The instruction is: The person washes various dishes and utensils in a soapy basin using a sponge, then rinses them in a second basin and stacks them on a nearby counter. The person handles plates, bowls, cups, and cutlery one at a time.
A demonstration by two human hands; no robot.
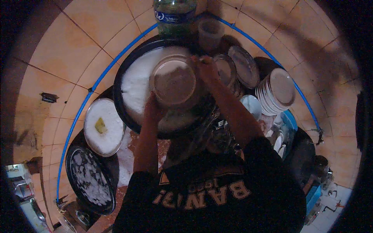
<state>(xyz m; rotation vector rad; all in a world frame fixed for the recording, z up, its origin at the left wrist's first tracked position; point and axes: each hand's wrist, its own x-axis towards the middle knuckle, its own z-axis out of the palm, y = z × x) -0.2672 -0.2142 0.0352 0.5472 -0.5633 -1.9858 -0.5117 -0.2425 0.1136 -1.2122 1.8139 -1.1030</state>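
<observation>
A round, shallow plate (174, 80) is held over a large black basin (118, 96) with white foam (134, 78) in it. At the plate's lower left rim, my left hand (154, 104) grips it, thumb along the edge. My right hand (207, 69) is curled at the plate's upper right rim; its fingers are dark and blurred where they meet the edge. Just beyond this hand stand stacked plates (225, 70) and a tilted oval plate (243, 67).
Left are a foam-filled bowl (113, 137) with a yellow sponge (100, 125) and a black basin (90, 180) with suds. A plastic bottle (174, 27) and a translucent cup (211, 33) stand behind. Right are a plate stack (281, 87), a pale bowl (251, 105) and a blue container (292, 121). A blue hose (100, 77) runs along the tiled wall.
</observation>
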